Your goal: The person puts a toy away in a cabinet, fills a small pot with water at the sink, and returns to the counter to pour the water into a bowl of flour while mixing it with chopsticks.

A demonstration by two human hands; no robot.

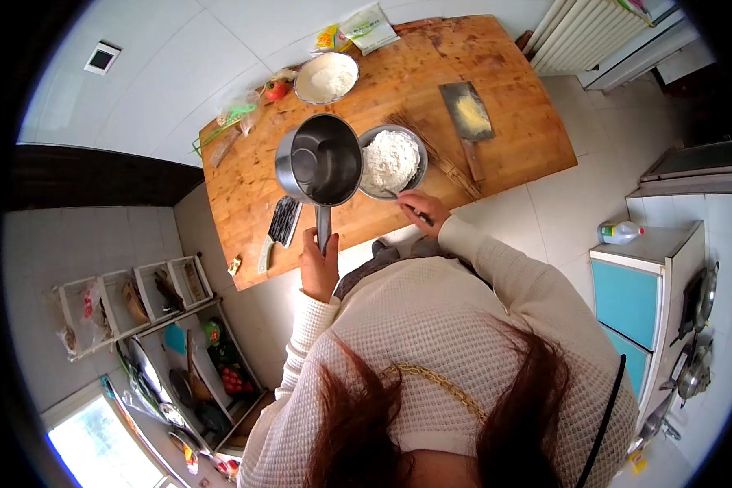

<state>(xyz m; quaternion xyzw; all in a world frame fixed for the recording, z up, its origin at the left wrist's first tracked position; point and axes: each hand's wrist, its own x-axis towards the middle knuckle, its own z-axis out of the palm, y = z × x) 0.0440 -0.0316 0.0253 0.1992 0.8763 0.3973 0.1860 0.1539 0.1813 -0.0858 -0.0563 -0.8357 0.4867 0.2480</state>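
My left hand [320, 265] is wrapped round the handle of a dark metal saucepan [294, 176], holding it over the table just left of a metal bowl [422, 169]. Dark inner walls and a shiny bottom show in the pan. White flour [392, 160] is heaped in the metal bowl. My right hand [425, 211], at the bowl's near rim, grips a slim utensil [419, 215] with a dark handle. Its far end reaches into the flour's near edge, so its kind is hidden.
On the wooden table [516, 89] lie a cleaver [282, 225], a bundle of thin sticks [439, 153] and a second dark blade [467, 110] bearing yellow bits. A second bowl [305, 85] with flour, a tomato [276, 89] and packets [369, 29] stand along the wall.
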